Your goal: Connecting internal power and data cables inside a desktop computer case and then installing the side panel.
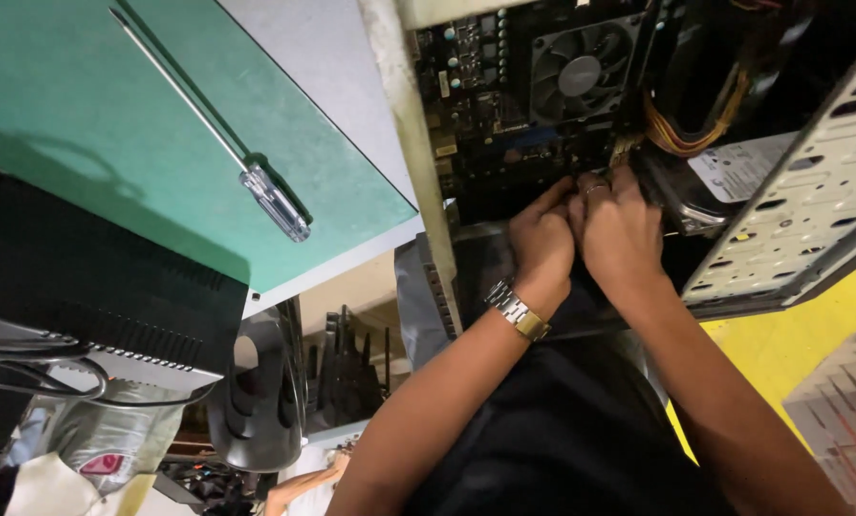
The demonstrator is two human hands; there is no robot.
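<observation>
We reach our left hand [541, 239] and right hand [621, 229] side by side into the open computer case [810, 205], just below the motherboard [504, 105]; fingers hidden, so their grip is unclear.

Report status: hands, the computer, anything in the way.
Left hand and right hand together inside open computer case, at motherboard edge. Grip hidden. Cable bundle crowds right hand.

A screwdriver [219, 137] lies on the mat [84, 115], well left of the open computer case [801, 201]. Inside the case, the fan [579, 72] sits on the motherboard [504, 105]. Below it, the left hand [541, 239] and right hand [622, 229] touch side by side, just left of the drive [734, 177] by the case's right wall.
</observation>
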